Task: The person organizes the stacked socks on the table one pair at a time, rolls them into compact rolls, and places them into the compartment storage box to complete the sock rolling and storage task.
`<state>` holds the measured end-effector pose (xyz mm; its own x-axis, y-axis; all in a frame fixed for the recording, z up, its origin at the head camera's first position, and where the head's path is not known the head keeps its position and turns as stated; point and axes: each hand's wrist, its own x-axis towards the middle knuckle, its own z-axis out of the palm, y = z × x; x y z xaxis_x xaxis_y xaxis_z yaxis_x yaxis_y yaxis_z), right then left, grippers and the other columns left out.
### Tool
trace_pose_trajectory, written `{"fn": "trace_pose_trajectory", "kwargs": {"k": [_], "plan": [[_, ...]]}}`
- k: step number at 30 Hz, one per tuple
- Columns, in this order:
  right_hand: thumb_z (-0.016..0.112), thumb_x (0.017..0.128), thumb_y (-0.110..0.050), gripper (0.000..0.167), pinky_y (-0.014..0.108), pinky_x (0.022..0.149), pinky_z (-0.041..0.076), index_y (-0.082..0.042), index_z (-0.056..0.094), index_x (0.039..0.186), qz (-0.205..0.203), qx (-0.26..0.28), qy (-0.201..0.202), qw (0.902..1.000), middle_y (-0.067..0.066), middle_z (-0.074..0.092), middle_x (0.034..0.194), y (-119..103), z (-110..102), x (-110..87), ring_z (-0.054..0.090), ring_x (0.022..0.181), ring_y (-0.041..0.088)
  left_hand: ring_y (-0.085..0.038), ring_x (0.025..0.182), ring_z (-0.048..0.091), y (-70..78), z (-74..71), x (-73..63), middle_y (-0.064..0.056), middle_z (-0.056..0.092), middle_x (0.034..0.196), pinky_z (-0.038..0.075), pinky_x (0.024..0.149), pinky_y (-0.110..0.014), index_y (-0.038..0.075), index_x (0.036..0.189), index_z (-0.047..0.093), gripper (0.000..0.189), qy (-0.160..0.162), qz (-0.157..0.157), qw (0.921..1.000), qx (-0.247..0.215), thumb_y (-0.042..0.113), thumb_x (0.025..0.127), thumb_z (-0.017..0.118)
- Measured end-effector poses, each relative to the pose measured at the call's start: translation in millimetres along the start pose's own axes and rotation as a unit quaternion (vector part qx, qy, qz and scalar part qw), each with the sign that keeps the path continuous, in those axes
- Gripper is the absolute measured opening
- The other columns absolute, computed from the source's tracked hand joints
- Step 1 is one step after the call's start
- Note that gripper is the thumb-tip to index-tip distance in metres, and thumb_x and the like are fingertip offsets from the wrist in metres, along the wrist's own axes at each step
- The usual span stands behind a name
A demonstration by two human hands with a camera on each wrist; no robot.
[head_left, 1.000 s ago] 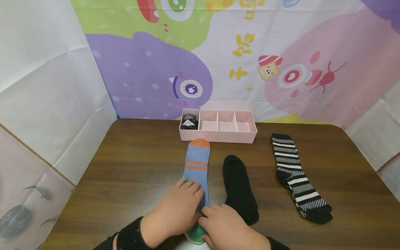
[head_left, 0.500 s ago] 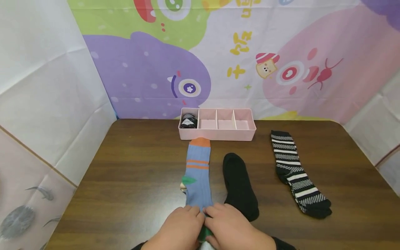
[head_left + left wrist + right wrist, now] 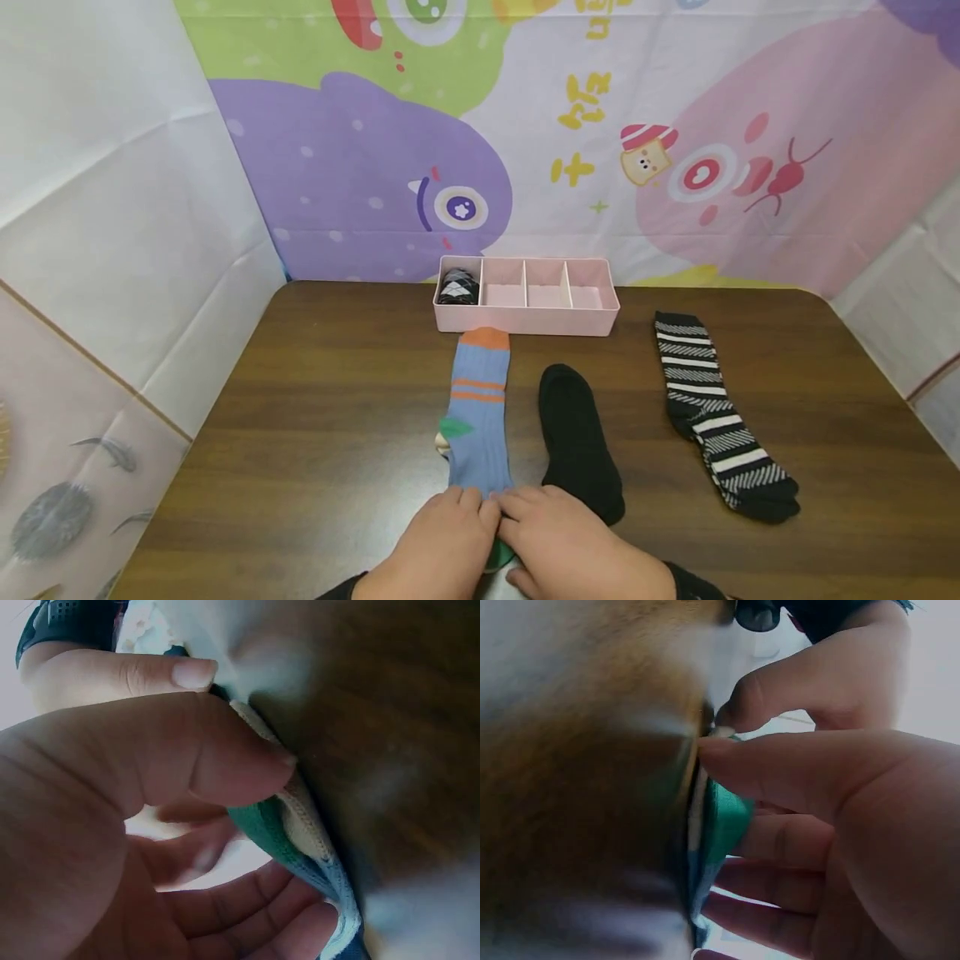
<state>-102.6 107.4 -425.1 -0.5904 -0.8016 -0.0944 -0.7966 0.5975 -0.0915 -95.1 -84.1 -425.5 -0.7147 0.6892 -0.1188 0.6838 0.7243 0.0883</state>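
A blue sock (image 3: 480, 433) with orange cuff and stripes lies lengthwise on the table, its green toe (image 3: 498, 554) pointing toward me. Both hands are side by side at the toe end. My left hand (image 3: 444, 537) holds its left side, thumb on the cream and green edge and fingers bent over the top, as the left wrist view shows. My right hand (image 3: 573, 537) grips the other side, with the thumb at the toe's edge (image 3: 727, 821) in the right wrist view. The hands cover much of the toe end. A cream and green heel patch shows at the sock's left.
Behind the blue sock stands a pink divided box (image 3: 525, 320), with a rolled argyle sock (image 3: 458, 287) in its leftmost compartment. To the right lie a plain black sock (image 3: 579, 442) and black-and-white striped socks (image 3: 723, 417). The brown table (image 3: 315, 400) ends at a cartoon-print cloth (image 3: 375, 167).
My left hand has slid from the middle of the blue sock toward me to its toe, beside the right hand. The heel patch has come into view. Over the last half second, both hands barely move.
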Motion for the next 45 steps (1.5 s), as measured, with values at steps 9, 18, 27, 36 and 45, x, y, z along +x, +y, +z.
{"fn": "trace_pose_trajectory", "kwargs": {"k": [9, 18, 27, 36, 45], "plan": [[0.080, 0.087, -0.050, 0.072, 0.035, 0.099, 0.049, -0.011, 0.060, 0.144, 0.029, 0.002, -0.036, 0.9989, 0.000, 0.057, 0.146, -3.3, -5.0, -4.8, 0.052, 0.131, 0.014, -0.014, 0.083, 0.052, 2.4, -2.9, -0.3, -0.003, 0.059, 0.094, 0.051, 0.077, -0.029, 0.006, 0.116, 0.069, 0.030, -0.016, 0.021, 0.9995, 0.016, 0.025, 0.094, 0.074], [0.077, 0.089, -0.051, 0.070, 0.036, 0.099, 0.049, -0.012, 0.059, 0.145, 0.025, -0.011, -0.037, 0.9989, 0.000, 0.057, 0.146, -2.4, -4.9, -7.1, 0.051, 0.133, 0.015, -0.012, 0.078, 0.056, 4.8, -2.1, -2.7, 0.000, 0.063, 0.090, 0.051, 0.069, -0.025, 0.009, 0.106, 0.076, 0.016, 0.038, 0.065, 0.9929, 0.092, 0.019, 0.094, 0.073], [0.077, 0.088, -0.049, 0.040, 0.034, 0.085, 0.050, -0.015, 0.072, 0.109, 0.059, 0.005, 0.014, 0.9982, -0.004, 0.065, 0.106, -2.7, -12.9, -6.9, 0.059, 0.098, 0.014, -0.009, 0.074, 0.051, 4.1, -5.9, -1.5, 0.002, 0.057, 0.081, 0.047, 0.066, -0.024, 0.013, 0.097, 0.068, 0.007, 0.011, 0.036, 0.9992, 0.011, 0.017, 0.094, 0.073], [0.083, 0.085, -0.041, 0.028, 0.024, 0.064, 0.039, -0.018, 0.070, 0.092, 0.063, 0.050, 0.050, 0.9955, -0.010, 0.052, 0.083, -8.0, -15.2, -2.2, 0.044, 0.073, 0.008, -0.008, 0.078, 0.051, 1.8, -7.3, -2.3, 0.004, 0.058, 0.084, 0.046, 0.074, -0.024, 0.013, 0.098, 0.068, 0.013, -0.011, 0.005, 0.9977, -0.066, 0.015, 0.089, 0.077], [0.073, 0.096, -0.028, 0.015, 0.023, 0.059, 0.036, -0.022, 0.070, 0.082, 0.063, 0.127, 0.034, 0.9893, -0.014, 0.040, 0.074, -4.4, -5.0, 3.5, 0.035, 0.064, 0.005, -0.008, 0.070, 0.055, -3.7, -12.3, -3.9, 0.006, 0.055, 0.072, 0.048, 0.066, -0.026, 0.016, 0.088, 0.061, 0.015, -0.006, -0.029, 0.9880, -0.152, 0.011, 0.093, 0.074]]}}
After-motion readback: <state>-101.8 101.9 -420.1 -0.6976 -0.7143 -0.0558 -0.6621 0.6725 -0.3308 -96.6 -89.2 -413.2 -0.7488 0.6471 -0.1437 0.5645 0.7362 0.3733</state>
